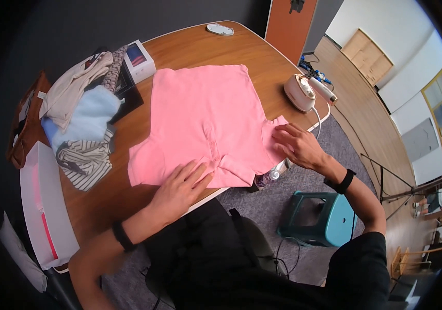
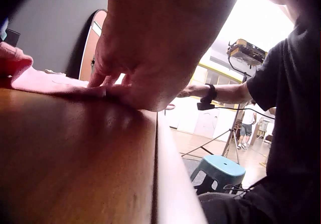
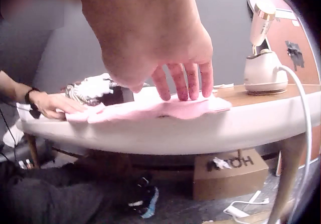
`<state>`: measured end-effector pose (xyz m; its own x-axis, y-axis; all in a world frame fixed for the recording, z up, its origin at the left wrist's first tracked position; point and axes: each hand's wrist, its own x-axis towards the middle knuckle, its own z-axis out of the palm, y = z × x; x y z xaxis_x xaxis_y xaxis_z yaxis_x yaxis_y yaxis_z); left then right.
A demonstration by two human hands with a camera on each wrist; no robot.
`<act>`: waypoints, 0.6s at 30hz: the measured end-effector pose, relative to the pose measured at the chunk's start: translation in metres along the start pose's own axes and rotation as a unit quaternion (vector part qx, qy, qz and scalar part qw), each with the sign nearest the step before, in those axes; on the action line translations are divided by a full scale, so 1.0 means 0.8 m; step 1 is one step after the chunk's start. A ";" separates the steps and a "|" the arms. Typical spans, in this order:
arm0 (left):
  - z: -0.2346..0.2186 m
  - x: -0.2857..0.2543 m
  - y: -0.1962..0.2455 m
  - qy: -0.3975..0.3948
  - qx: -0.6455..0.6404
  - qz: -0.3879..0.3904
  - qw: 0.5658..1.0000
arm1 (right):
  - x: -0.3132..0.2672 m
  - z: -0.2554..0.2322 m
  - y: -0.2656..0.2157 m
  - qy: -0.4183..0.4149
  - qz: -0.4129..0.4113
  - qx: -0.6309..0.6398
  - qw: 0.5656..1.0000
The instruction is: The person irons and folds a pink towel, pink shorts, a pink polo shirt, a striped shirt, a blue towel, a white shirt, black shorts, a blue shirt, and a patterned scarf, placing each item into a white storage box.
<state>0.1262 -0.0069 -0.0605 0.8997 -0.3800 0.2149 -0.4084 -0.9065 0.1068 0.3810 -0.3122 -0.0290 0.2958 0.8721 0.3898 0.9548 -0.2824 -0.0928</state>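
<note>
A pink shirt (image 1: 205,103) lies spread on the wooden table, its collar and button placket toward the person and a sleeve out to each side. The left hand (image 1: 178,192) rests flat near the collar with extended fingers; in the left wrist view the left hand (image 2: 145,48) covers part of the pink cloth (image 2: 50,83). On the right-side sleeve, the right hand (image 1: 301,147) touches the cloth with its fingertips. The right wrist view shows that right hand (image 3: 160,48) above the shirt (image 3: 150,111), fingers pointing down onto it and spread slightly.
Folded clothes (image 1: 84,113), a white box (image 1: 139,61) and a brown bag (image 1: 27,116) sit at the left, beside a white bin (image 1: 48,206). A garment steamer (image 1: 299,93) stands at the right edge. A teal stool (image 1: 316,218) and bottle (image 1: 272,175) are below the table edge.
</note>
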 end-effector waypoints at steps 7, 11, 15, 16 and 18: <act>-0.019 0.042 0.037 0.004 0.008 -0.088 0.996 | -0.005 -0.014 0.017 -0.162 0.119 -0.099 0.975; 0.005 0.086 0.065 -0.016 0.061 -0.104 0.993 | 0.028 -0.038 0.037 0.058 0.080 -0.148 0.984; 0.037 0.113 0.083 -0.094 0.109 -0.216 0.966 | 0.068 -0.059 0.109 0.092 0.119 -0.260 0.954; 0.039 0.117 0.084 -0.123 0.111 -0.244 0.956 | 0.073 -0.061 0.126 0.054 0.154 -0.268 0.949; 0.043 0.121 0.086 -0.124 0.113 -0.247 0.954 | 0.081 -0.061 0.155 -0.029 0.232 -0.231 0.944</act>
<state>0.1902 -0.1122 -0.0662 0.9942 0.0971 -0.0466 0.0931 -0.9922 -0.0826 0.5172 -0.3099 0.0293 0.6932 0.6280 0.3535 0.6108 -0.7723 0.1743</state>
